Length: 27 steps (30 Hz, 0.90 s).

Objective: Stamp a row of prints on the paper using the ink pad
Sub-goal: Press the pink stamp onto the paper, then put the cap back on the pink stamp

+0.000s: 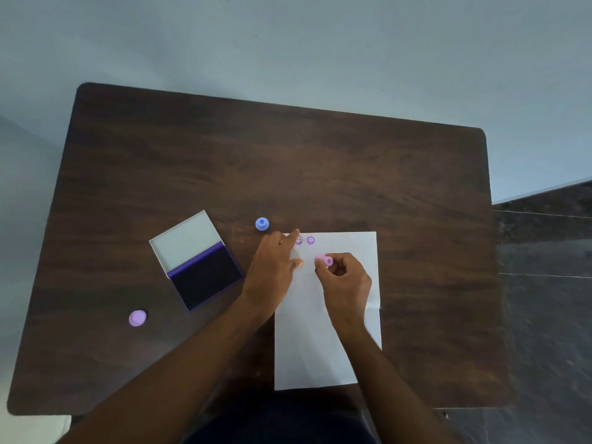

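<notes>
Plain room: wooden table [288, 155], pale wall [288, 43], dark tiled floor [544, 283].

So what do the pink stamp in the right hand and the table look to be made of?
Pink stamp: probably plastic, going by its smooth, uniform pastel colour and moulded round shape; too small to be sure. Table: dark brown wood-grain top, matte with rounded corners; it could be laminate rather than solid wood.

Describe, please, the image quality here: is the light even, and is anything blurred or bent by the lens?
Head view: dim, soft light with no glare; the white paper is the brightest surface. The wide lens bends the dark table edges. The prints near the left hand stay readable; the pink stamp in the right hand looks slightly soft.
</notes>
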### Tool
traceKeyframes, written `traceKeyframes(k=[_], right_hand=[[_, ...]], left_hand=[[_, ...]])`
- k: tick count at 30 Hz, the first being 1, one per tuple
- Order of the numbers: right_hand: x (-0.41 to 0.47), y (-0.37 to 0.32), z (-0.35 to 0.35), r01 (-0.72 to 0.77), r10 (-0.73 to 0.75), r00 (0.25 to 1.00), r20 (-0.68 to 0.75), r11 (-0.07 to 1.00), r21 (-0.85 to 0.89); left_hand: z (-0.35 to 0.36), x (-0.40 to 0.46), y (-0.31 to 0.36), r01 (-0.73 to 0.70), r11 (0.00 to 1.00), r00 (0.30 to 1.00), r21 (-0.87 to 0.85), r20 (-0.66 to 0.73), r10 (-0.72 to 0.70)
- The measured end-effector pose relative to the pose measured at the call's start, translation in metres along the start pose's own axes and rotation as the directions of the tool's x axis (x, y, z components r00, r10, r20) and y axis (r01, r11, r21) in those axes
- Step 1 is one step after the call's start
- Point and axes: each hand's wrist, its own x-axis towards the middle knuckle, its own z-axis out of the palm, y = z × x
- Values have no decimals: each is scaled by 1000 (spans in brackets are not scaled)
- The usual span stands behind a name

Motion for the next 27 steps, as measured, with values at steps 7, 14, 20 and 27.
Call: traceKeyframes(k=[7, 14, 20, 27], right_hand=[[0, -11, -1, -23, 25, 999, 36, 999, -40], [-29, -21, 10, 33, -44, 978, 204, 998, 61], [-55, -38, 32, 93, -135, 924, 357, 987, 133], [-75, -61, 62, 145, -212, 842, 495, 974, 171]], left_hand=[[-14, -13, 2, 47, 993, 998, -106, -35, -51], [-43, -64, -34, 286, 930, 953, -231, -28, -300], [-65, -117, -78, 312, 924, 944, -222, -35, -327], [-79, -144, -104, 366, 899, 855, -241, -295, -427]])
